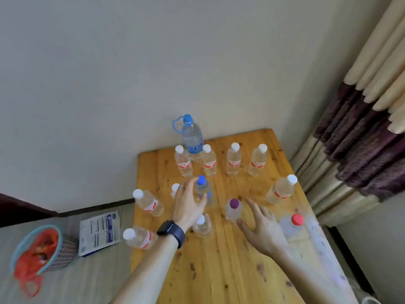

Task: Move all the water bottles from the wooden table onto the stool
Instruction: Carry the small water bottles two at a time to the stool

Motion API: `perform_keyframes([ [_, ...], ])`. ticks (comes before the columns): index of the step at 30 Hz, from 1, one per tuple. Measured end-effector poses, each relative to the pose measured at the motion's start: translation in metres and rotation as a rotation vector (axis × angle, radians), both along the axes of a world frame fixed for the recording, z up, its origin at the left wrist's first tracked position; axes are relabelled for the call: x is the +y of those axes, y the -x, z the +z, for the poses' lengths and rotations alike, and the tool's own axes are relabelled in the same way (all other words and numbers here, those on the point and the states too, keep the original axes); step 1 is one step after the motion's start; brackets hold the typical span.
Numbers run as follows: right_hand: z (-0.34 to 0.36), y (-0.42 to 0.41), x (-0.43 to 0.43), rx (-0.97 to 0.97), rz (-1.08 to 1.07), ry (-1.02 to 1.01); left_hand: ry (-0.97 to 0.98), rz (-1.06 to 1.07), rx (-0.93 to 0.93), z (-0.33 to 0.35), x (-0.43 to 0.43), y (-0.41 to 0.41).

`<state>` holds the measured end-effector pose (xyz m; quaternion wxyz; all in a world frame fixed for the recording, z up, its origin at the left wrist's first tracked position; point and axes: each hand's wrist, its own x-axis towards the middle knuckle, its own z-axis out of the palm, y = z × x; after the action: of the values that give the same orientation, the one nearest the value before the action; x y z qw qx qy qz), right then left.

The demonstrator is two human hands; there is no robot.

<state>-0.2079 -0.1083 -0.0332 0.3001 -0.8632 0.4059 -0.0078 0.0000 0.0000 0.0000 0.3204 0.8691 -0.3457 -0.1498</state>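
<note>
1. L hand (188, 207) is on the blue-cap bottle (207, 190), near mid-desk (230, 270). Thumb lies across its front and fingers curl round its 9 o'clock side, up by the cap. Grip looks formed; how firm, can't tell.
2. That bottle stands upright, long axis vertical, so a straight lift should clear its neighbours.
3. R hand (260, 227) hangs open, fingers spread, just at 4 o'clock of the purple-cap bottle (234, 208). Thumb is close to its base, prob. not touching. This bottle is also upright and is the nearest one for R.
4. Other bottles stand all over the desk, incl. the big bottle (192, 139) at 12 and the red-cap bottle (294, 224) at 3.
5. Hidden or unclear:
   - Stool isn't in view, so the carry direction can't be told.
   - One white-cap bottle (175, 188) is mostly behind L fingers.
   - Another white-cap bottle (202, 226) sits right by L wrist, a likely knock risk on pull-back.
   - Red-cap bottle's body is blurred.
</note>
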Motion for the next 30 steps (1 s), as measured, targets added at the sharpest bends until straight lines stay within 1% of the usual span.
perform_keyframes([
  [2,-0.016,-0.02,-0.006,0.005,-0.061,-0.083,-0.028,0.006,0.082,-0.018,-0.02,-0.017],
  [4,-0.031,-0.038,-0.01,0.055,-0.089,-0.15,-0.052,0.029,0.168,-0.034,-0.037,-0.028],
  [7,-0.054,-0.061,-0.021,0.093,-0.147,-0.222,-0.017,0.073,0.304,-0.058,-0.057,-0.039],
  [10,-0.077,-0.073,-0.027,0.066,-0.203,-0.287,0.001,0.111,0.421,-0.081,-0.067,-0.049],
  [13,-0.091,-0.078,-0.025,-0.015,-0.259,-0.355,0.03,0.13,0.427,-0.098,-0.071,-0.054],
  [15,-0.099,-0.082,-0.019,-0.083,-0.315,-0.365,0.04,0.155,0.432,-0.108,-0.07,-0.056],
  [17,-0.104,-0.084,-0.014,-0.121,-0.367,-0.364,0.023,0.138,0.43,-0.115,-0.067,-0.057],
  [20,-0.107,-0.086,-0.011,-0.151,-0.383,-0.356,0.0,0.099,0.414,-0.119,-0.067,-0.054],
  [26,-0.1,-0.079,-0.011,-0.123,-0.308,-0.33,-0.013,0.055,0.422,-0.111,-0.069,-0.056],
  [30,-0.077,-0.056,-0.003,-0.206,-0.413,-0.311,-0.035,-0.034,0.435,-0.098,-0.063,-0.049],
])
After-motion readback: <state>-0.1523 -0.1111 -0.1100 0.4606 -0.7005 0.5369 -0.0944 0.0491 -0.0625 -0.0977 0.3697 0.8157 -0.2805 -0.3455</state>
